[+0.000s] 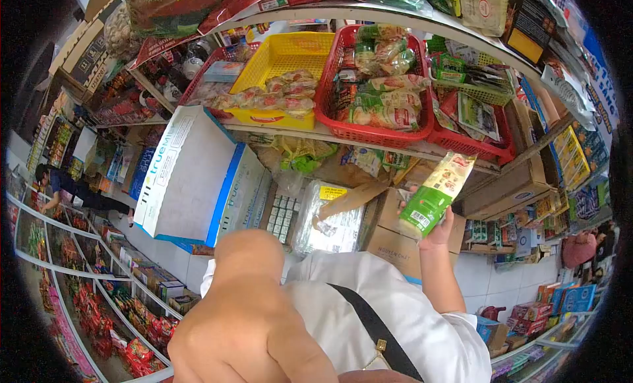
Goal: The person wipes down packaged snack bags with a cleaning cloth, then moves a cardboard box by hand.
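Observation:
My right hand (438, 235) is raised and shut on the lower end of a green and cream snack packet (440, 187). It holds the packet upright just below the shelf edge, under a red basket (328, 111) filled with similar green packets. My left hand (244, 323) is very close to the camera at the bottom left. It is blurred and curled into a fist, and nothing shows in it. My white shirt (356, 304) with a black shoulder strap fills the bottom centre.
A yellow basket (285, 53) of bagged snacks stands left of the red one. A large white and blue carton (191, 172) leans below the shelf beside cardboard boxes (390, 246). Stocked shelves (99, 284) line the left, where another person (66, 188) bends over.

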The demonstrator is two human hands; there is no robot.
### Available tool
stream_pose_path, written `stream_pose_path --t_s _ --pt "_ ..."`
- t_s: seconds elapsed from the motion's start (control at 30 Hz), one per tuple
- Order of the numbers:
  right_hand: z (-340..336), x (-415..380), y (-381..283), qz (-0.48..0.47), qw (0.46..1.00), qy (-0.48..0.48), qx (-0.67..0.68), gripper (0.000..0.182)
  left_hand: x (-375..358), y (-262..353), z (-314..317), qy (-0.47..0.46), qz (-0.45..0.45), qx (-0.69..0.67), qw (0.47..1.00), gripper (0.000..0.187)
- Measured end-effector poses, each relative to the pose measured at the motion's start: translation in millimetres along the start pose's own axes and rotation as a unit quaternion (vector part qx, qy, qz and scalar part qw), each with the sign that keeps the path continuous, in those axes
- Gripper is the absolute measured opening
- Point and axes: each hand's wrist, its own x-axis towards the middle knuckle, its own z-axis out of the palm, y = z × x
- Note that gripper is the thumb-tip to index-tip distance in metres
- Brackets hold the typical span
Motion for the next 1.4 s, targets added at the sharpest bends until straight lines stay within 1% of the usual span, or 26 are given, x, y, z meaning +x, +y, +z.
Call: stream_pose_path --t_s 0.03,0.1,0.17,0.23,0.27,0.33,0.37,0.43,0.47,0.5,0.53,0.57,0.63,0.67,0.73,0.8,0.9,1.0,1.1,1.2,1.3,1.4 --pt "-1.2 0.7 0.0 0.005 1.000 -0.016 0.006 0.076 -0.8 1.5 0.2 0.006 0.002 0.004 1.000 0.027" --pt "-3.9 1.8 -1.1 0.013 0.999 -0.046 0.019 0.075 -1.4 0.4 -5.3 -0.020 0.024 0.002 1.000 0.028" --pt "-2.3 2.8 -0.3 0.012 0.998 -0.052 0.016 0.075 -3.0 -0.4 -7.1 -0.031 0.039 0.014 0.999 0.028" --pt "-1.1 3.6 -0.1 0.013 0.998 -0.054 0.013 0.076 -3.6 3.3 -11.2 -0.055 0.016 0.005 0.998 0.029" --pt "-0.3 3.9 -0.1 0.014 0.998 -0.053 0.012 0.076 -2.8 9.7 -16.7 -0.077 -0.013 -0.013 0.997 0.029" --pt "1.7 5.4 -0.2 0.015 0.998 -0.054 0.010 0.076 -3.3 12.3 -16.5 -0.065 -0.026 -0.009 0.998 0.030" --pt "2.9 6.3 -0.4 0.017 0.998 -0.054 0.009 0.076 -6.3 10.6 -9.3 -0.030 -0.009 0.014 0.999 0.031" --pt "3.9 7.2 0.7 0.023 0.998 -0.054 0.009 0.077 -8.7 6.7 -8.2 -0.017 0.027 0.029 0.999 0.033" --pt "3.7 8.0 1.8 0.026 0.998 -0.053 0.011 0.077 -7.8 3.7 -13.9 -0.041 0.046 0.022 0.998 0.034" --pt "4.0 9.0 2.6 0.030 0.998 -0.052 0.013 0.077 -7.1 3.7 -15.7 -0.055 0.045 0.011 0.997 0.036" --pt "5.1 10.0 3.1 0.031 0.998 -0.054 0.014 0.076 -6.3 3.6 -17.5 -0.070 0.043 -0.001 0.997 0.038" --pt "6.4 10.0 3.7 0.032 0.998 -0.055 0.016 0.076 -5.4 5.7 -17.0 -0.074 0.022 -0.016 0.997 0.039" --pt "8.2 9.1 5.1 0.030 0.998 -0.046 0.012 0.075 -7.3 6.8 -10.5 -0.034 0.011 -0.008 0.999 0.041" --pt "9.7 8.9 6.2 0.027 0.999 -0.037 0.007 0.074 -10.0 5.8 -1.4 0.008 0.020 0.017 1.000 0.041" --pt "9.3 9.5 6.1 0.022 0.999 -0.027 0.003 0.073 -6.3 -0.4 -4.8 -0.008 0.045 0.015 0.999 0.041" --pt "4.9 10.5 6.4 0.020 1.000 -0.023 0.003 0.073 1.8 -10.8 -26.0 -0.121 0.075 -0.037 0.989 0.042" --pt "2.8 11.0 6.1 0.015 1.000 -0.012 0.002 0.072 -0.7 -3.4 -30.9 -0.158 0.012 -0.056 0.986 0.042" --pt "2.5 11.5 5.7 0.015 1.000 -0.018 0.002 0.072 -26.8 5.4 -21.8 -0.117 -0.001 -0.104 0.988 0.035" --pt "4.9 10.9 5.1 0.020 1.000 -0.019 0.004 0.072 -24.9 4.0 -22.3 -0.115 0.009 -0.072 0.991 0.038" --pt "4.9 10.9 5.5 0.021 1.000 -0.017 -0.002 0.072 -1.5 -5.5 -28.3 -0.158 0.044 -0.020 0.986 0.042" --pt "6.7 9.7 5.9 0.025 0.999 -0.028 0.006 0.072 -3.0 -9.3 -19.5 -0.128 0.073 -0.005 0.989 0.041" --pt "1.4 9.7 8.0 0.014 1.000 -0.016 0.013 0.072 -7.9 -15.6 -21.6 -0.177 0.164 0.024 0.970 0.040"
